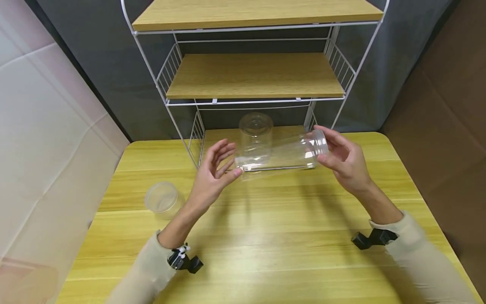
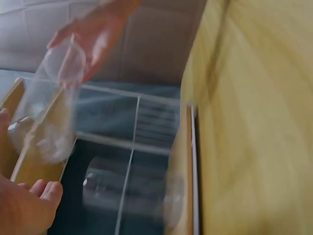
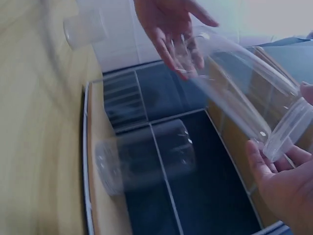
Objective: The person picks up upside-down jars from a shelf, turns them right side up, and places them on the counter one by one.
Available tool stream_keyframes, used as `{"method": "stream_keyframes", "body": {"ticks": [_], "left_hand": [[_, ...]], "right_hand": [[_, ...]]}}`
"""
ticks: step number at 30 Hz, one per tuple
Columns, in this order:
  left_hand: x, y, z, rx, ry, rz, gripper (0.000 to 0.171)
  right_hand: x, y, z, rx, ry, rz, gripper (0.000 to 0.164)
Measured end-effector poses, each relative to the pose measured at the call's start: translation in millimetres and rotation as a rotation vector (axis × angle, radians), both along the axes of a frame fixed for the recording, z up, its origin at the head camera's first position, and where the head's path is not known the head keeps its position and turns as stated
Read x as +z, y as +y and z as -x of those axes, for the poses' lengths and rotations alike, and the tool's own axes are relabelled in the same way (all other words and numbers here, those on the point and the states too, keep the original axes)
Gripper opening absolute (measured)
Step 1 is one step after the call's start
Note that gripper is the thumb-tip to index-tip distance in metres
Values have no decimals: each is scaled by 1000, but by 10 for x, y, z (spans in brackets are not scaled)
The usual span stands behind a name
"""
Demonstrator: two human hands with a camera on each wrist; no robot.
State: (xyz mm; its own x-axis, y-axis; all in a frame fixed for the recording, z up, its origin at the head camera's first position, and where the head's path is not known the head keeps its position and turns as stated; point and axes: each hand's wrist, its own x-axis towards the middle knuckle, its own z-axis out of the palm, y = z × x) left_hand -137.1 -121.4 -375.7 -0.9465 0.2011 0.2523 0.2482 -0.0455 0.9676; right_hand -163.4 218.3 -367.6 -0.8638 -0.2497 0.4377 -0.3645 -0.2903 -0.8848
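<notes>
A tall clear jar (image 1: pixel 282 151) is held nearly level above the table at the shelf front, its wide collared end to the right. My right hand (image 1: pixel 348 164) grips that end between thumb and fingers. Around the jar's other end, my left hand (image 1: pixel 212 174) has its fingers loosely extended; whether it touches the jar is hard to tell. In the right wrist view, the left hand (image 3: pixel 168 24) shows spread fingers by the jar's far end. Behind the held jar, another clear jar (image 1: pixel 256 126) stands on the bottom shelf board (image 1: pixel 222 135).
A short clear container (image 1: pixel 162 198) stands on the yellow wooden table (image 1: pixel 265 253), left of my left forearm. The white wire rack (image 1: pixel 255 101) has wooden middle (image 1: pixel 254 76) and top (image 1: pixel 258 12) boards above the hands. A brown panel (image 1: pixel 440 126) borders the right side.
</notes>
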Motion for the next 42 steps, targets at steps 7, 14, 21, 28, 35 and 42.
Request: {"method": "stream_keyframes", "body": {"ticks": [7,14,21,28,35,42], "left_hand": [[231,-193,119,136,489,572,90],[577,-373,365,240,863,920,94],[814,-512,561,323,906,1084,90],[891,-618,695,322,825,1185,90],[921,-635,802,306,828,1218,91],[910,-651,880,306,788,1261,91]], "right_hand": [[231,217,-1,-50,27,-268,68],[320,328,38,-120,54,-616,70],[285,404,60,-156,136,-872,73],[227,477,81,-168,323,-1089,74],[201,576,36,-171,308,-1125,75],[125,653,14,-183,374,-1147,74]]}}
